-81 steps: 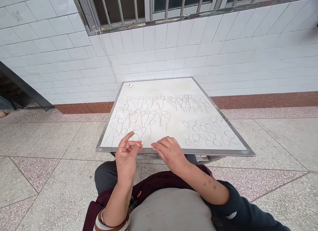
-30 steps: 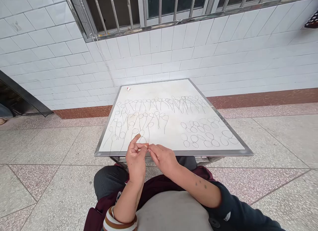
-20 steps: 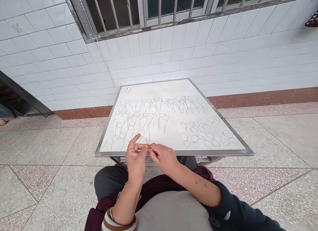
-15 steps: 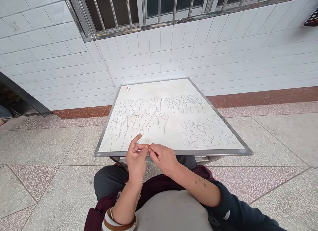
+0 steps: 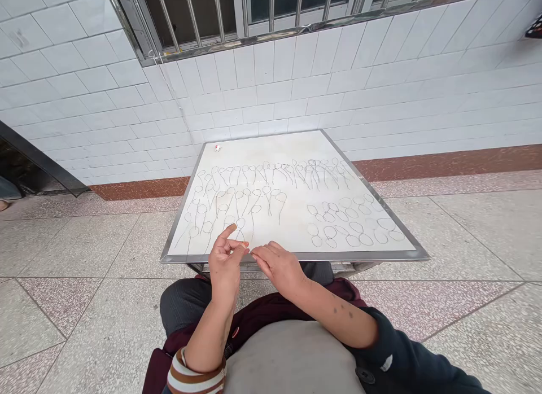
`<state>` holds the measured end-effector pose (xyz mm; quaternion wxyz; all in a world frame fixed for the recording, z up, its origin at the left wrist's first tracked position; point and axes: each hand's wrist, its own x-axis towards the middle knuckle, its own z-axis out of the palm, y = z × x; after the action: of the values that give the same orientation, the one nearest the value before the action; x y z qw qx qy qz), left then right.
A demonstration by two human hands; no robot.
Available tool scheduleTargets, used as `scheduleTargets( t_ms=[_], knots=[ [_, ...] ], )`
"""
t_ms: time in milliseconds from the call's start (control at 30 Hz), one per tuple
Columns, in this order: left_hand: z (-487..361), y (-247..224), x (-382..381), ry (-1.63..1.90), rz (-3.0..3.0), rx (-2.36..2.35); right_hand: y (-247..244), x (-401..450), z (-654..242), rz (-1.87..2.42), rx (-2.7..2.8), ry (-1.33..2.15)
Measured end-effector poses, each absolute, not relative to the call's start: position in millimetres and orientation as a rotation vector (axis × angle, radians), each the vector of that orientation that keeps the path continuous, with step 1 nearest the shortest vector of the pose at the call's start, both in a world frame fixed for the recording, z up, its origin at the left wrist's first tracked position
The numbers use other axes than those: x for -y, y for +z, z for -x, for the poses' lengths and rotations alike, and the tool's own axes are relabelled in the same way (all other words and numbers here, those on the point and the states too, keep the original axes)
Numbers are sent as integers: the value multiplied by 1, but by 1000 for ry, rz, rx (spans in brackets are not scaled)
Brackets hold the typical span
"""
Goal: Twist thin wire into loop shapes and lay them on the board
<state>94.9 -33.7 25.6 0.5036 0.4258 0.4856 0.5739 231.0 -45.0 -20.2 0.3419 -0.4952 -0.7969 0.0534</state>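
Over the front edge of the white table (image 5: 296,230), my left hand (image 5: 224,264) pinches thumb to finger, its index finger raised. Close beside it, my right hand (image 5: 280,268) is closed with the fingertips pressed together. Between the two pinches a thin wire seems to run, but it is too fine to follow clearly. Just beyond my fingers lie thin dark wire loops with long tails (image 5: 254,209). More tailed loops fill rows at the left and back. Paired wire rings (image 5: 330,232) without tails lie at the right.
A small white-and-red object (image 5: 217,148) sits at the table's far left corner. A metal rim (image 5: 359,255) borders the table. Behind stand a white tiled wall (image 5: 271,100) and a barred window (image 5: 271,10). My knees are under the front edge.
My left hand has shifted slightly left and down, opening a small gap from my right hand. The wire loop seen at my left fingers before no longer shows clearly.
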Motion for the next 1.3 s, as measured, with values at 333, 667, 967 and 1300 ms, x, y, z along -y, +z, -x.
scheduleTargets(
  t_ms=[333, 667, 967, 1300],
  knots=[
    [-92, 26, 33, 1366, -1027, -1122, -18, 48, -231, 1255, 2083, 25],
    [-85, 28, 30, 1401, -1032, -1092, -24, 51, -235, 1164, 2090, 83],
    [-74, 38, 25, 1437, -1024, -1113, -22, 54, -236, 1194, 2141, 40],
    [-70, 37, 22, 1430, -1047, -1100, -32, 54, -241, 1197, 2144, 99]
  ],
)
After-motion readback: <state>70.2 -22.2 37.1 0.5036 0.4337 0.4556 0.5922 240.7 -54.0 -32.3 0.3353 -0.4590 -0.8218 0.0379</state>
